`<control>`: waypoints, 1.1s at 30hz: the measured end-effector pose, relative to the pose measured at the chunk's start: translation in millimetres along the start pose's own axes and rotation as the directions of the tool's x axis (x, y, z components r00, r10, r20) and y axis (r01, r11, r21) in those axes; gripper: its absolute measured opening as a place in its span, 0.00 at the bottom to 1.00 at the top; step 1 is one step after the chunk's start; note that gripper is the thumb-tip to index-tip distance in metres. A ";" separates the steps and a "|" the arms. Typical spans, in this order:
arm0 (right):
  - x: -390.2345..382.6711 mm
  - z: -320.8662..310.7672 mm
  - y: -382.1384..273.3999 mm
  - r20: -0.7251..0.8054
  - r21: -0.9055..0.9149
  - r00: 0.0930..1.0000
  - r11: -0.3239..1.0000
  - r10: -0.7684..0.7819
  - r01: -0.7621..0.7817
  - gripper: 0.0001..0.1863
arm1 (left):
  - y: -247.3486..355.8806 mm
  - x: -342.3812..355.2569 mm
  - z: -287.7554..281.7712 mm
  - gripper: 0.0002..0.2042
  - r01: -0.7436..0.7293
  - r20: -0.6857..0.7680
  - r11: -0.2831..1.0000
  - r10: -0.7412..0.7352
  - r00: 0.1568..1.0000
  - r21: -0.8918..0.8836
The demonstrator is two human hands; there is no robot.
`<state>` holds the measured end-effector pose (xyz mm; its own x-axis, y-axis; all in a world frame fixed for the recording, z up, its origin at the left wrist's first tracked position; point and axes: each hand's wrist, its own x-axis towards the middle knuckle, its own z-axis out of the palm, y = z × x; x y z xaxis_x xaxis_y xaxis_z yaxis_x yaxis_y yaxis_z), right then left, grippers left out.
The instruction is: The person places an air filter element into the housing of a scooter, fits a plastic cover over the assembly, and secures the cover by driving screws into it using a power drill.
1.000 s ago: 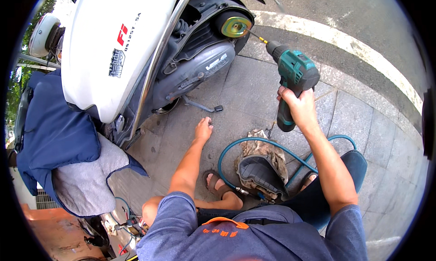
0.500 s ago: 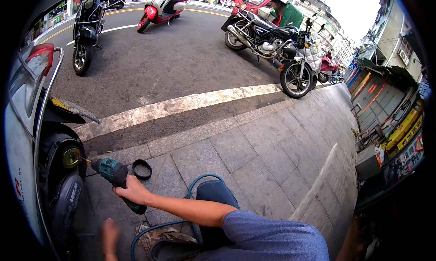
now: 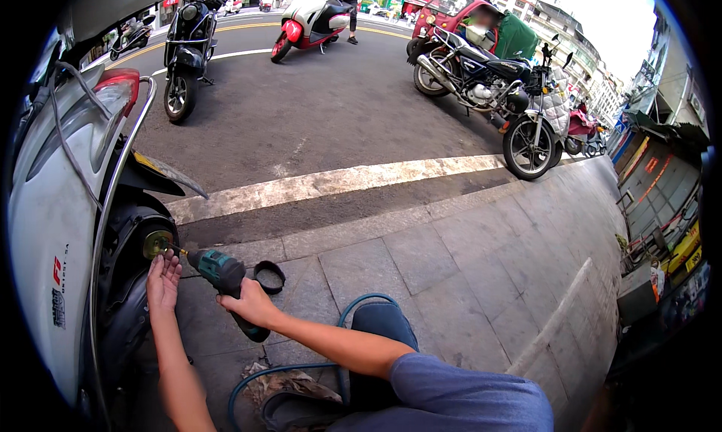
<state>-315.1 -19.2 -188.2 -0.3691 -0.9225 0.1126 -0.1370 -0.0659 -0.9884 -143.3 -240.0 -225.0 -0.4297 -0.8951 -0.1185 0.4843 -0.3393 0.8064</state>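
Observation:
My right hand (image 3: 254, 306) is wrapped round the grip of a teal and black cordless drill (image 3: 219, 269), which points left. A thin bit in its chuck reaches the round, yellowish metal end (image 3: 157, 243) at the rear of a white scooter (image 3: 56, 236). Whether the bit touches it, I cannot tell. My left hand (image 3: 163, 281) is raised just below the bit, palm up, with its fingers stretched out and nothing seen in them. On the paving right of the drill lies a black ring-shaped band (image 3: 269, 276).
The scooter's curved metal rail (image 3: 113, 184) stands close to my left. A blue-green hose (image 3: 297, 367) loops beside my knee, over a crumpled rag (image 3: 282, 387). Beyond the kerb are a black motorbike (image 3: 481, 78), a red and white scooter (image 3: 312, 22) and a person (image 3: 351, 7) standing.
My left hand has risen from low beside the scooter to just under the drill bit. The right hand still holds the drill at the metal end. The whole view has shifted leftward.

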 end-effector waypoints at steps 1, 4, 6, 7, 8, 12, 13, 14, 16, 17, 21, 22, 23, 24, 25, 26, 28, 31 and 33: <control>-0.6 -0.7 -0.5 -0.008 -0.032 1.000 0.999 0.005 -0.005 0.22 | -0.4 5.4 1.7 0.10 0.023 0.008 0.998 -0.023 1.000 -0.059; -0.5 -8.6 1.7 0.003 -0.041 1.000 0.999 0.017 -0.017 0.21 | -2.4 23.3 3.3 0.10 0.078 0.029 0.984 -0.074 0.997 -0.162; 1.6 -10.8 -1.7 0.028 -0.015 1.000 1.000 -0.005 0.005 0.19 | 13.0 27.2 3.1 0.10 0.102 0.042 0.972 -0.095 0.995 -0.210; 2.3 -12.9 -1.4 0.034 0.004 0.999 1.000 0.000 0.000 0.18 | 11.4 27.1 9.5 0.10 0.113 0.032 0.968 -0.109 0.994 -0.224; 3.6 -12.0 2.2 0.032 0.001 0.999 1.000 0.014 -0.014 0.18 | 11.0 26.3 13.3 0.10 0.105 0.027 0.967 -0.101 0.995 -0.234; 11.1 -1.4 8.9 0.035 -0.080 0.999 0.997 -0.018 0.021 0.19 | 26.2 31.3 10.2 0.12 0.088 -0.007 0.961 -0.093 0.996 -0.262; 9.5 -4.2 11.7 0.012 -0.012 0.997 0.997 -0.073 0.073 0.13 | 24.1 33.6 15.7 0.12 0.102 0.037 0.954 -0.096 0.995 -0.282; 9.6 -12.6 13.7 0.043 -0.030 0.998 0.998 -0.047 0.049 0.13 | 20.1 33.4 29.7 0.12 0.102 0.021 0.965 -0.100 0.995 -0.241; 3.2 -22.1 18.9 0.009 0.065 0.999 0.996 -0.054 0.053 0.14 | 16.0 35.0 47.0 0.10 0.170 0.038 0.945 -0.166 0.985 -0.278; -0.8 -23.3 18.1 0.017 0.153 1.000 0.988 -0.015 0.012 0.14 | 16.0 31.7 52.5 0.08 0.145 -0.005 0.949 -0.153 0.988 -0.278; -16.2 -12.5 10.1 0.013 0.216 1.000 0.976 0.025 -0.027 0.15 | 29.5 20.1 38.2 0.07 0.120 -0.041 0.961 -0.134 0.990 -0.249; -18.4 -12.4 9.8 0.022 0.217 0.999 0.976 0.030 -0.034 0.15 | 28.4 18.4 36.5 0.07 0.118 -0.048 0.959 -0.134 0.990 -0.256; -20.5 -13.3 8.3 -0.001 0.278 1.000 0.960 0.028 -0.027 0.15 | 27.1 17.4 35.4 0.07 0.118 -0.055 0.959 -0.137 0.989 -0.257; -20.4 -15.6 3.6 -0.020 0.337 1.000 0.941 0.022 -0.014 0.14 | 27.3 17.5 36.0 0.07 0.123 -0.044 0.962 -0.138 0.990 -0.245; -21.3 -17.9 0.3 -0.013 0.339 1.000 0.941 0.022 -0.016 0.14 | 27.2 17.7 36.9 0.07 0.128 -0.032 0.964 -0.140 0.990 -0.231; -22.8 -19.9 -2.5 -0.021 0.356 1.000 0.934 0.018 -0.009 0.16 | 26.1 17.7 38.0 0.07 0.128 -0.045 0.967 -0.141 0.989 -0.221; -23.6 -27.3 -3.0 -0.038 0.378 0.999 0.926 0.030 -0.013 0.18 | 23.8 18.6 45.4 0.08 0.138 -0.045 0.964 -0.152 0.987 -0.229; -23.9 -28.4 -6.3 -0.033 0.395 0.999 0.918 0.032 -0.016 0.19 | 25.3 20.2 43.7 0.10 0.153 -0.046 0.956 -0.169 0.984 -0.252; -22.7 -30.4 -10.6 0.000 0.381 1.000 0.924 0.031 -0.029 0.18 | 28.0 19.9 39.7 0.10 0.145 0.033 0.964 -0.141 0.989 -0.221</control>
<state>-333.2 14.0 -177.2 -0.3727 -0.9243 0.0821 0.2343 -0.1794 -0.9555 -168.6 -255.9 -181.8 -0.5185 -0.8282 -0.2126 0.5731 -0.5211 0.6325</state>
